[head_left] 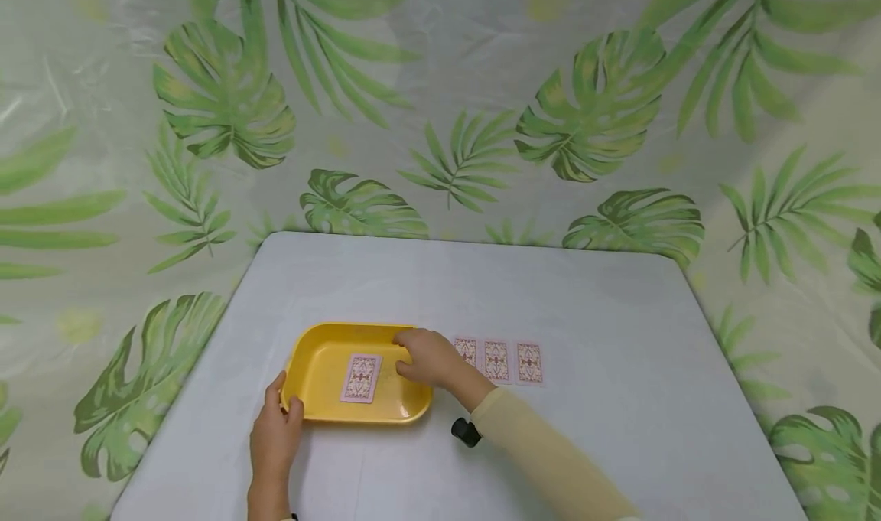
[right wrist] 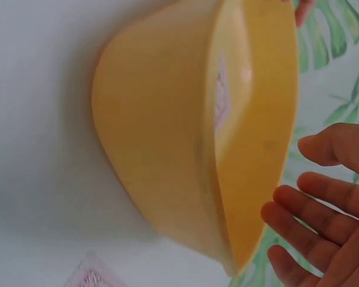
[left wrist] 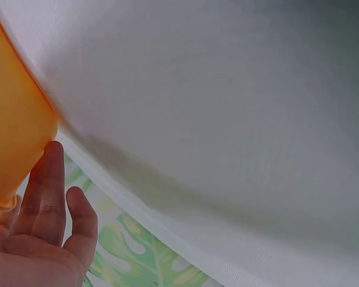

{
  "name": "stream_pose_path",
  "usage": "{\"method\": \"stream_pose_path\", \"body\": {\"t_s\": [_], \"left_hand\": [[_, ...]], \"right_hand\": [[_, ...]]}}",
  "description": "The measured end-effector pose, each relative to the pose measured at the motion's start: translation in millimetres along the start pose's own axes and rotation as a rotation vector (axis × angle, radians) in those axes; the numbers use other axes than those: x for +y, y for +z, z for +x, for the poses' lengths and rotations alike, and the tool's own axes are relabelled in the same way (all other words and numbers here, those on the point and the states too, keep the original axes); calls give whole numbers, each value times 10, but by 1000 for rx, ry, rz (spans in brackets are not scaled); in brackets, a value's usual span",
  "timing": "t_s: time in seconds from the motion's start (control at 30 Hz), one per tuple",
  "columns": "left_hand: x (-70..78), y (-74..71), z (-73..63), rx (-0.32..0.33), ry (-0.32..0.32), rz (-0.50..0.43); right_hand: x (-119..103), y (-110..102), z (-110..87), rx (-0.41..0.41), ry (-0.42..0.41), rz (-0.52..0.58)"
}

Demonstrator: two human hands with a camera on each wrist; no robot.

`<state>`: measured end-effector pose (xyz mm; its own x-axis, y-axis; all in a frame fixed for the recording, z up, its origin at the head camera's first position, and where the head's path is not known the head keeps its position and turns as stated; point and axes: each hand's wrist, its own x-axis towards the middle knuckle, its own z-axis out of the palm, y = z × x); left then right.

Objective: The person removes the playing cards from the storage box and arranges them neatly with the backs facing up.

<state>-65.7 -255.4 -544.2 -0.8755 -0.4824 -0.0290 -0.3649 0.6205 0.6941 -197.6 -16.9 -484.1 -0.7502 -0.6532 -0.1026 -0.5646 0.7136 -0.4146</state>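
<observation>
A yellow plastic tray [head_left: 323,410] with raised sides stands on the table, left of centre. Inside it one playing card [head_left: 361,378] lies face down, its patterned pink back showing. My left hand [head_left: 274,433] holds the tray's left front corner, thumb at the rim and long fingers along the outer wall. Over the right side of the tray is my right hand [head_left: 430,359], its fingers spread apart and nothing between them. To the right, three more face-down cards [head_left: 497,362] lie in a row, the leftmost partly covered by the right hand.
A white cloth covers the table [head_left: 606,314]. Behind and around it hangs a leaf-patterned sheet [head_left: 468,62]. A small black object [head_left: 466,432] shows beside the right sleeve [head_left: 544,452].
</observation>
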Motion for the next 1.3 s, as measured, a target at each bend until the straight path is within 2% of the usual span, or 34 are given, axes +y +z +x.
{"method": "stream_pose_path", "body": {"t_s": [0.2,0.43,0.63,0.83,1.07,1.3], "left_hand": [[3,-22,6,-12,-3,6],[-8,9,-13,-8,-8,-5],[0,24,2,8,10,-5],[-14,16,-2,28,18,-5],[-20,10,5,9,0,0],[-16,11,5,19,8,4]], "right_hand": [[-122,189,122,-26,26,-13],[-219,386,204,-27,14,-68],[-284,534,282,-69,65,-92],[-324,638,319,-106,101,-82],[-341,740,334,-133,108,-143],[-365,773,365,-129,90,-208]]}}
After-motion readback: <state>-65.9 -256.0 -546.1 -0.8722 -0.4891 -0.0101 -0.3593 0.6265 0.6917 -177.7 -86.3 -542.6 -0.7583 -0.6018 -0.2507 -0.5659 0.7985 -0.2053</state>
